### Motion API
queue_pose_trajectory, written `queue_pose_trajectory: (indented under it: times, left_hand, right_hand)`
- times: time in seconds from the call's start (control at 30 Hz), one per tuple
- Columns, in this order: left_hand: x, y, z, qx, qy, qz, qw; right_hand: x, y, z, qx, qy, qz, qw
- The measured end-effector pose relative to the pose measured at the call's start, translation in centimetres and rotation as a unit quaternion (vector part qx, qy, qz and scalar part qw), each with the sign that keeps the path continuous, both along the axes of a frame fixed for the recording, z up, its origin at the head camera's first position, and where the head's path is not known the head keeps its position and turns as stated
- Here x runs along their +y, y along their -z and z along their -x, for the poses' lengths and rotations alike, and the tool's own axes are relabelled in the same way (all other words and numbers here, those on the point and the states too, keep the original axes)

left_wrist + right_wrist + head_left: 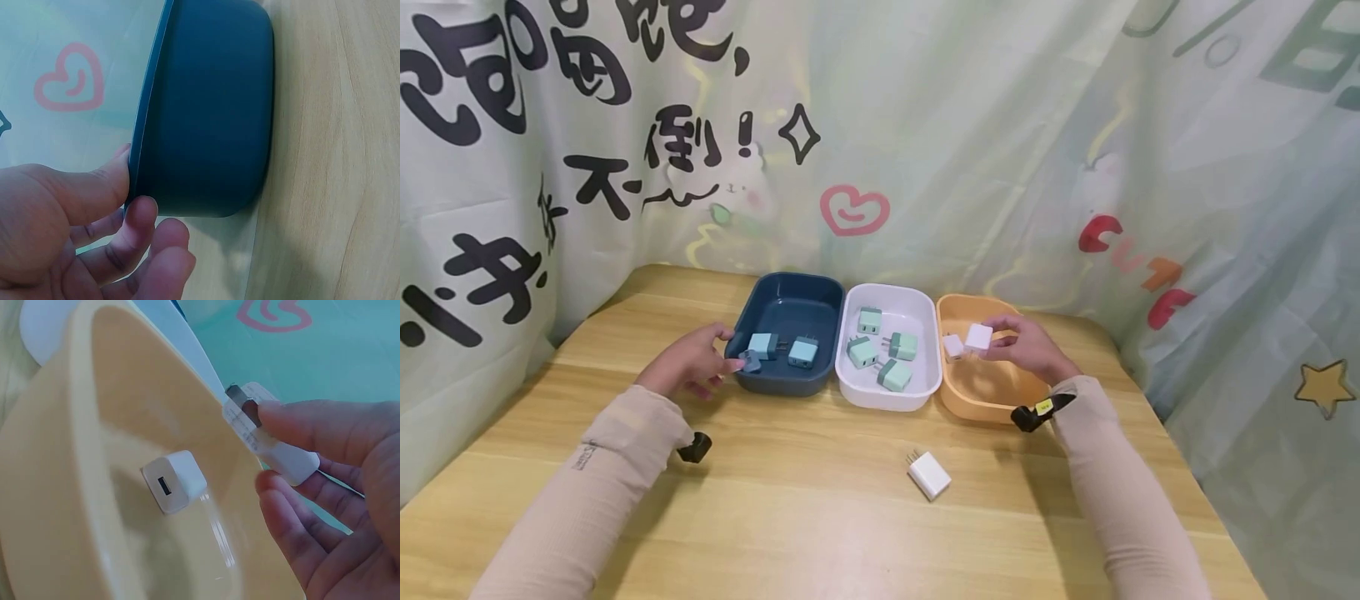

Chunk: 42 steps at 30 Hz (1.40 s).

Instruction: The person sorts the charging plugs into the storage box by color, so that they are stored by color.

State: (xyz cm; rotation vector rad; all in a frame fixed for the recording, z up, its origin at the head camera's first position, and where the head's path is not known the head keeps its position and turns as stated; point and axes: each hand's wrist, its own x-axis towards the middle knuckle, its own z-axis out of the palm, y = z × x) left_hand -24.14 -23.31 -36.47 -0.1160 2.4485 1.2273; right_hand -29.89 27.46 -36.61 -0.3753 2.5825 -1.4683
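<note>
My left hand (700,358) is at the near left rim of the dark blue bin (805,287), fingers apart. Just past its fingertips a blurred blue charger (749,361) shows inside the bin, beside two light blue chargers (803,352). In the left wrist view, the bin's wall (206,112) hides what lies inside. Over the orange bin (992,408), my right hand (1026,346) pinches a white charger (281,450) between thumb and fingers, its metal prongs showing. Below it, another white charger (175,481) lies in that bin, USB port visible.
Between those two bins stands a white bin (887,400) holding several light green chargers (895,375). Nearer on the wooden table (805,500) lies a white charger (929,475) with its prongs facing away. A printed curtain (925,125) hangs behind the table.
</note>
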Motion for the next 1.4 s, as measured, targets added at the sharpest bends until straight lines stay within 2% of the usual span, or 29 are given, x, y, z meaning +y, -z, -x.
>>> queue_pose_trajectory:
  times: [0.17, 0.53, 0.8, 1.07, 1.4]
  left_hand:
    - [-0.1, 0.3, -0.1, -0.005, -0.001, -0.001, 1.0]
    - [-0.1, -0.1, 0.2, -0.004, -0.003, 0.001, 1.0]
    - [-0.2, -0.1, 0.2, -0.002, -0.005, 0.002, 1.0]
    - [-0.1, -0.1, 0.0, 0.0, -0.003, -0.003, 1.0]
    - [-0.2, 0.0, 0.2, -0.006, -0.008, -0.003, 1.0]
  right_hand:
    - [0.1, 0.5, 0.5, -0.004, 0.003, -0.017, 0.9998]
    - [0.3, 0.0, 2.3, -0.021, 0.021, -0.021, 0.9993]
    - [0.2, 0.2, 3.2, -0.035, 0.045, -0.034, 0.9978]
    - [0.3, 0.7, 3.6, -0.027, 0.058, -0.033, 0.9974]
    - [0.5, 1.2, 3.8, -0.025, 0.063, -0.018, 0.9975]
